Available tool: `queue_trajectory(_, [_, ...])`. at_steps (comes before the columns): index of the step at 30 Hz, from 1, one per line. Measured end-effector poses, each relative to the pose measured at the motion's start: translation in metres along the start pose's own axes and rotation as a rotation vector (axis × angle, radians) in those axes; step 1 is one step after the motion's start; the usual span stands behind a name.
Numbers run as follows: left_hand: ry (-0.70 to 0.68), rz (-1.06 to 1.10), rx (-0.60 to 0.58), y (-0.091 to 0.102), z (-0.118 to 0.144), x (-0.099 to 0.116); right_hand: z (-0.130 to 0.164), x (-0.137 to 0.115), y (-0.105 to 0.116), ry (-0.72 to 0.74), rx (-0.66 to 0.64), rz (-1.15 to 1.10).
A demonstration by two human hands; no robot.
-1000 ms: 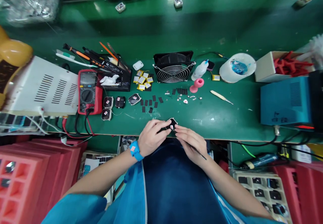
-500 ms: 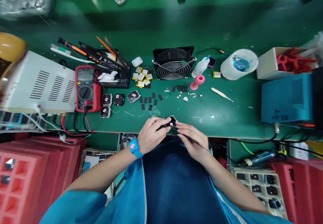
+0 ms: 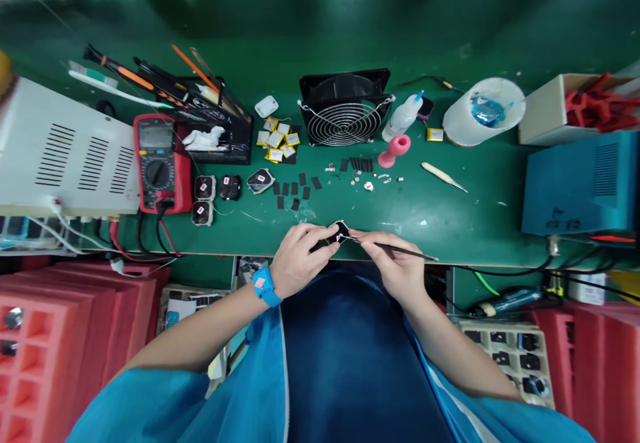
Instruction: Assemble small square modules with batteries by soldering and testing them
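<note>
Green bench (image 3: 450, 223), hands (both) gripping black part (image 3: 340, 232)

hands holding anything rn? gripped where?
Left hand pinches a small black part by its left edge. Right hand holds tweezers near their middle, tip at the part.

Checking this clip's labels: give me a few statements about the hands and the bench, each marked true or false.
1. The left hand holds a small black part. True.
2. The right hand holds a thin tool whose tip meets that part. True.
3. The multimeter is blue. False: it is red.
4. The fan lies at the near bench edge. False: it stands behind the hands.
5. The left wrist wears a blue band. True.
</note>
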State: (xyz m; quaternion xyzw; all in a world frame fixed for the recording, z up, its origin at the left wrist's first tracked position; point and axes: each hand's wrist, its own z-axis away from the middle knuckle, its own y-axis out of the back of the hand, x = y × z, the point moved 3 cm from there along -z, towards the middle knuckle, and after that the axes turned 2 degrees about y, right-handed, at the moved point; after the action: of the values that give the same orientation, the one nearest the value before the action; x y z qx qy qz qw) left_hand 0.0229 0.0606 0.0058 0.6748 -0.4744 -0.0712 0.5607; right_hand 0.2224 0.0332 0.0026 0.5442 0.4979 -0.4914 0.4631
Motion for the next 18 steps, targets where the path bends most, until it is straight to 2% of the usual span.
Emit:
queue_trajectory(2, [0.014, 0.013, -0.001, -0.0008, 0.0009, -0.0006, 0.0003, -0.0008, 0.0002, 0.049, -0.020, 0.005])
queue_trajectory(7, [0.033, 0.058, 0.038, -0.0037, 0.0036, -0.0015, 0.0057, -0.0038, -0.0036, 0.274, -0.161, 0.150])
queue_trajectory(11, [0.045, 0.069, 0.069, -0.0053, 0.0037, -0.0013, 0.0066, -0.0065, -0.0054, 0.372, -0.171, 0.215])
queue_trajectory(14, [0.050, 0.064, 0.054, -0.0052, 0.0032, -0.0014, 0.0057, -0.0077, -0.0063, 0.394, -0.191, 0.271])
queue_trajectory(18, [0.022, 0.043, 0.027, -0.0043, 0.0031, -0.0012, 0.0060, -0.0070, -0.0046, 0.348, -0.193, 0.255])
